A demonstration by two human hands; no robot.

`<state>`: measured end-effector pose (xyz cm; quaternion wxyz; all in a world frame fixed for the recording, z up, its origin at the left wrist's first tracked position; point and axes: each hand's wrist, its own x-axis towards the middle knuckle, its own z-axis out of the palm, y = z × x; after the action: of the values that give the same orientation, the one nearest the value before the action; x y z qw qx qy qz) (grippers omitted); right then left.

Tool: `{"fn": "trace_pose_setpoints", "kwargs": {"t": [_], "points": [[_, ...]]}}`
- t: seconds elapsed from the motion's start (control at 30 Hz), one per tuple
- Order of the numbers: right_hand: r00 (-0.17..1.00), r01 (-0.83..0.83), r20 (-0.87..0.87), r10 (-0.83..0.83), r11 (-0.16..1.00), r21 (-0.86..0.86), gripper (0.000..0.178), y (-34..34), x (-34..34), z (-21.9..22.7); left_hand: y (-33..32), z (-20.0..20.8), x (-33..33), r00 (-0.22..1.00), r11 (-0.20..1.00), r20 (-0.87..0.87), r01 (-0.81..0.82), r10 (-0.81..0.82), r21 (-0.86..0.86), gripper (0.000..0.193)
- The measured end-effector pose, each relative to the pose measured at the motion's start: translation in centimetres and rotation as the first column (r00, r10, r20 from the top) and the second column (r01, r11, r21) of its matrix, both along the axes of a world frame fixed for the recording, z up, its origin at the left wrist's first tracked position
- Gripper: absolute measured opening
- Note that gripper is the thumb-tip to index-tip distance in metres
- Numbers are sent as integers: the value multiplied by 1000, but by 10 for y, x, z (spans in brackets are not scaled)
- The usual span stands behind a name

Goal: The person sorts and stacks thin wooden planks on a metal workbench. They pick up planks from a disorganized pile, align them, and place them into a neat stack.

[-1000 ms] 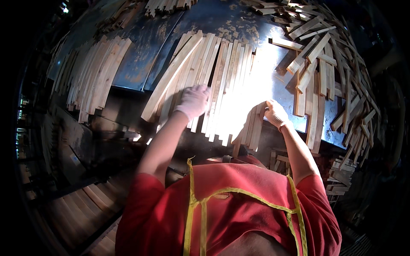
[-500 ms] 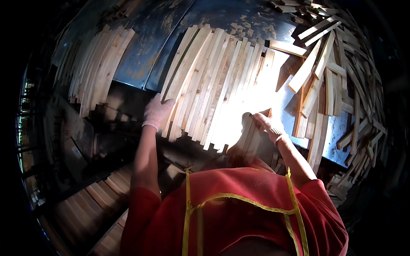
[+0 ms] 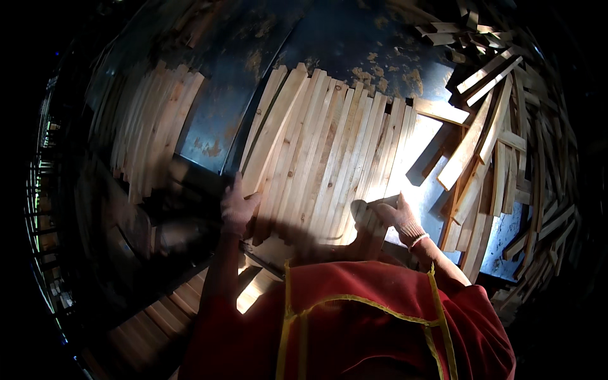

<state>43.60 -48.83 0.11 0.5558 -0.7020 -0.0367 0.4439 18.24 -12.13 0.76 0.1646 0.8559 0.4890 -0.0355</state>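
Note:
A row of pale wooden slats (image 3: 323, 152) lies side by side on a dark metal tabletop, their near ends uneven. My left hand (image 3: 238, 209), in a light knitted glove, is closed around the near end of a wooden slat (image 3: 273, 136) at the row's left side, which leans slightly off its neighbour. At the row's near right corner is my right hand (image 3: 400, 218), gloved too. Its thumb stands apart and its fingers point left against the slats; the fingertips are partly in shadow.
A jumbled heap of loose slats (image 3: 500, 145) covers the right side. Another row of slats (image 3: 158, 120) lies at the left, across a seam in the metal tabletop (image 3: 212, 136). More boards (image 3: 158, 316) sit below at the near left, beside dark machinery.
The whole view has shifted, so the table and slats sit lower in the picture. Shadow now covers the row's near ends and my left arm. Both hands remain at the row's near corners.

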Motion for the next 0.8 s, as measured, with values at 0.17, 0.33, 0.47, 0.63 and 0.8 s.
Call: {"fn": "trace_pose_setpoints", "kwargs": {"t": [0.17,0.33,0.47,0.63,0.8], "points": [[996,5,-84,1,998,67,62,93,51,1,108,4,55,999,999,22,45,-45,15,93],[998,40,-43,-36,995,96,63,222,111,8,250,11,133,994,994,103,36,-26,-101,89],[997,45,61,-57,982,185,57,331,181,-7,366,14,213,979,992,160,128,-123,-16,84],[991,129,1,-132,973,193,50,457,268,6,487,35,314,984,984,16,179,-179,10,78],[989,55,110,-99,935,351,61,505,329,-10,481,21,367,939,830,79,254,-335,496,73]]}}
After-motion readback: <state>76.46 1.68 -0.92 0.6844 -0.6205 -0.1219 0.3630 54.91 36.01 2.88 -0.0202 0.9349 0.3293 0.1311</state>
